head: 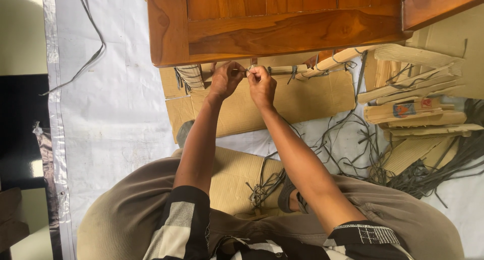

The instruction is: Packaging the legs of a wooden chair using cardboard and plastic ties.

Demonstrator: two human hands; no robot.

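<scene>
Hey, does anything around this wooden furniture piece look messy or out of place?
Yes. Loose dark straps lie tangled across the white sheet, and cardboard strips sit in an uneven heap at right. Both hands, left hand and right hand, pinch a wrapped rail.

The polished wooden furniture panel (282, 25) showed a reddish-brown tone with darker grain streaks. The flat corrugated cardboard sheet (302, 101) beneath it was plain tan. The woven plastic ground sheet (116, 114) was pale grey-white with a shiny silver edge. The loose strapping strips (363, 149) were dark grey. The stacked cardboard offcuts (418, 114) were light tan; one bore a red and blue patch, possibly a label. The short sleeves (184, 224) were black-and-white checked; the trousers (126, 214) were olive-brown.
</scene>
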